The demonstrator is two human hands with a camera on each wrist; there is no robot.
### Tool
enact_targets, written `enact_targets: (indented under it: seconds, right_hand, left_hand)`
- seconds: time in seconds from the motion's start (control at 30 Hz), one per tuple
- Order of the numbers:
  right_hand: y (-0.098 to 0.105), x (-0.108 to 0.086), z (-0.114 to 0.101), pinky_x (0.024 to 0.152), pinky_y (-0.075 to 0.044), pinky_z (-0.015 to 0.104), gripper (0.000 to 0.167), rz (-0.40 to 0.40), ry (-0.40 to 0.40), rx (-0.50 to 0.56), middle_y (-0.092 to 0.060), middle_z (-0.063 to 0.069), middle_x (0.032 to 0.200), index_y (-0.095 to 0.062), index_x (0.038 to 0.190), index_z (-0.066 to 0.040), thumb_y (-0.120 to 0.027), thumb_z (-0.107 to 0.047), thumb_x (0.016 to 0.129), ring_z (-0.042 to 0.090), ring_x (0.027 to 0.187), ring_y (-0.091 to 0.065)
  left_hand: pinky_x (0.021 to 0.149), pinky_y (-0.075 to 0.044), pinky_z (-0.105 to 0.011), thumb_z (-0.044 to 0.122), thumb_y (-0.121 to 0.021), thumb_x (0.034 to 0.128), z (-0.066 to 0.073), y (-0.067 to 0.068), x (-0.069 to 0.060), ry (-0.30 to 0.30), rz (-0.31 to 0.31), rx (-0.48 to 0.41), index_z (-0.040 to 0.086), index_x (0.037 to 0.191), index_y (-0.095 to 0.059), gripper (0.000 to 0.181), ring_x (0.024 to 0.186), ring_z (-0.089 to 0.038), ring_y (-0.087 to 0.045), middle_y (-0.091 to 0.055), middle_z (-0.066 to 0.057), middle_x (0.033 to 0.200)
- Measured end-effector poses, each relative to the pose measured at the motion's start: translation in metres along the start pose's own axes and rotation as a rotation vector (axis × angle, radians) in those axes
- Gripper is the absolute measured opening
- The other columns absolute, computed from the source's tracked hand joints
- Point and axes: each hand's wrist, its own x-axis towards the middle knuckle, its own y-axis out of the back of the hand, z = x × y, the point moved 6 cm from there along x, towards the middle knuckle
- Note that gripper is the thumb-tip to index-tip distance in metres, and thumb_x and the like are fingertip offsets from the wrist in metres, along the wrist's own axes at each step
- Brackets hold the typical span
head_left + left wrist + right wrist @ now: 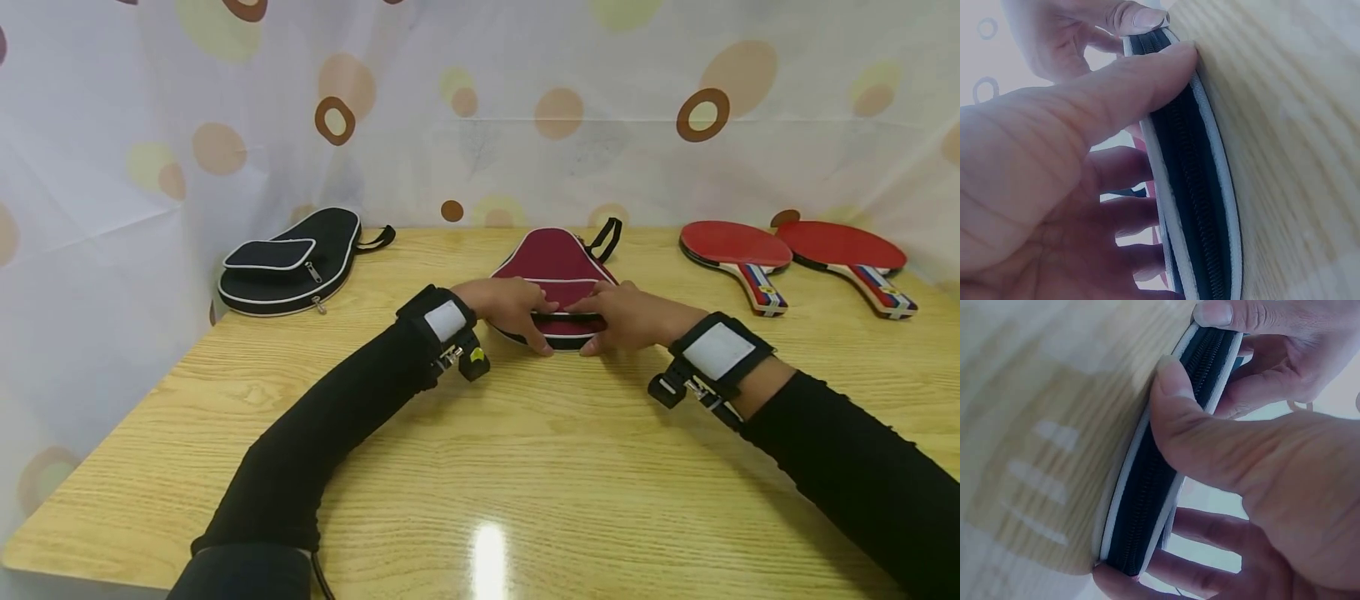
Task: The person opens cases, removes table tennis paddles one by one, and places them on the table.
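A dark red paddle-shaped case (551, 254) with white piping lies on the table, its wide end toward the person. My left hand (510, 308) grips the near edge from the left, fingers on top and thumb on the zippered side. From the right, my right hand (630, 317) holds the same edge in the same way. The two thumbs are close together. In the left wrist view the thumb crosses the black zipper (1194, 181); in the right wrist view the other thumb presses the zipper band (1141, 506). Hands cover part of the case top.
A black case (292, 267) with a small front pocket and a strap lies at the back left. Two red paddles (735, 243) (843, 244) lie at the back right, handles toward the near side. A patterned curtain (510, 167) hangs behind the table (420, 500).
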Motion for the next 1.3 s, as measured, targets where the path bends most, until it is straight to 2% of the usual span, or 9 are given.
enact_targets:
  seconds: [0.2, 0.57, 0.83, 1.13, 1.3]
  right_hand:
    - [0.0, 0.008, 0.008, 0.094, -0.038, 0.058, 0.059, -0.01, -0.041, 0.014, -0.058, 0.025, 0.13, -0.058, 0.14, -0.001, -0.078, -0.023, 0.089, 0.042, 0.113, -0.05]
    - [0.002, 0.016, 0.013, 0.091, -0.04, 0.052, 0.059, -0.031, -0.069, 0.031, -0.059, 0.023, 0.13, -0.056, 0.141, 0.001, -0.077, -0.022, 0.091, 0.037, 0.111, -0.051]
    - [0.001, 0.022, 0.019, 0.096, -0.039, 0.054, 0.058, -0.049, -0.091, 0.031, -0.057, 0.025, 0.134, -0.054, 0.143, 0.0, -0.074, -0.021, 0.093, 0.039, 0.115, -0.05]
    - [0.003, 0.029, 0.02, 0.102, -0.033, 0.058, 0.059, -0.032, -0.053, -0.007, -0.055, 0.028, 0.138, -0.051, 0.144, 0.004, -0.072, -0.022, 0.095, 0.041, 0.127, -0.049]
    - [0.002, 0.029, 0.021, 0.104, -0.031, 0.059, 0.06, -0.028, -0.053, -0.015, -0.055, 0.028, 0.137, -0.05, 0.145, 0.004, -0.07, -0.022, 0.096, 0.042, 0.128, -0.048]
  left_hand:
    - [0.121, -0.023, -0.038, 0.052, -0.067, 0.0935, -0.006, 0.003, 0.007, 0.004, 0.005, 0.005, 0.022, 0.158, -0.033, 0.079, 0.152, -0.024, -0.023, -0.03, -0.008, 0.164]
    - [0.121, -0.022, -0.038, 0.051, -0.067, 0.0943, -0.014, 0.006, 0.015, 0.009, -0.009, -0.019, 0.022, 0.159, -0.03, 0.08, 0.153, -0.025, -0.021, -0.026, -0.009, 0.165]
    - [0.122, -0.019, -0.037, 0.047, -0.068, 0.095, -0.017, 0.005, 0.019, 0.011, -0.011, -0.074, 0.021, 0.16, -0.029, 0.08, 0.154, -0.025, -0.017, -0.022, -0.011, 0.166]
    - [0.12, -0.024, -0.035, 0.043, -0.065, 0.098, -0.016, 0.007, 0.022, -0.015, 0.024, 0.004, 0.016, 0.16, -0.028, 0.077, 0.15, -0.023, -0.028, -0.032, -0.011, 0.162]
    - [0.118, -0.027, -0.035, 0.045, -0.065, 0.0975, -0.015, 0.007, 0.024, -0.006, 0.042, 0.019, 0.019, 0.16, -0.028, 0.077, 0.147, -0.022, -0.032, -0.036, -0.01, 0.16]
